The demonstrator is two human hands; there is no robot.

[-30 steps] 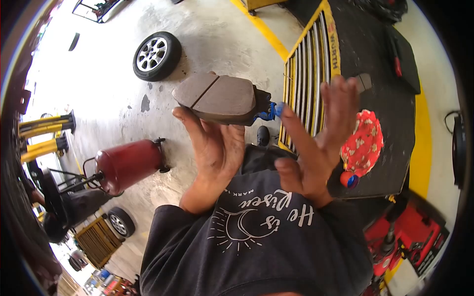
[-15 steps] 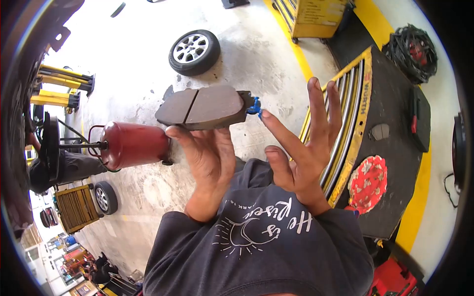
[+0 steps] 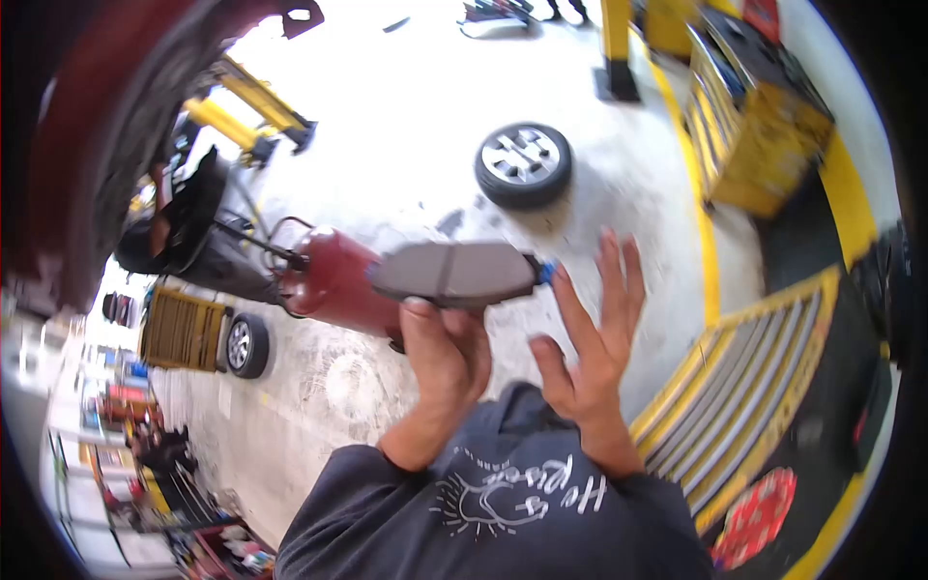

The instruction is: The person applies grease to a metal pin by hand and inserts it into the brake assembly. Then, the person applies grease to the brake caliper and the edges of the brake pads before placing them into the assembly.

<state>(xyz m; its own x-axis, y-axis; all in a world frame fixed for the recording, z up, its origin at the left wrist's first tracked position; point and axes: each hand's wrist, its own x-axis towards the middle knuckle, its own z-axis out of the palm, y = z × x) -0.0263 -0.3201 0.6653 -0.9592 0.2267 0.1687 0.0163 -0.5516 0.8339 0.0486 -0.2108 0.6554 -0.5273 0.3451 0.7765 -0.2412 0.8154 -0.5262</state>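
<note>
A brake pad with a flat brown friction face and a groove across its middle is held up in front of me. My left hand grips it from below, thumb at its lower edge. At the pad's right end is a small blue piece, blurred. The index fingertip of my right hand is at that blue piece. The other fingers of this hand are spread, with nothing held between them.
A red tank stands behind the pad. A wheel lies on the floor ahead, another wheel by a yellow cabinet at left. On my right is a yellow tool chest with a red patterned item on top.
The view has swung, so the wheel, tank and tool chest appear shifted. Both hands and the brake pad sit lower and further right in the picture; the left-hand grip is unchanged.
</note>
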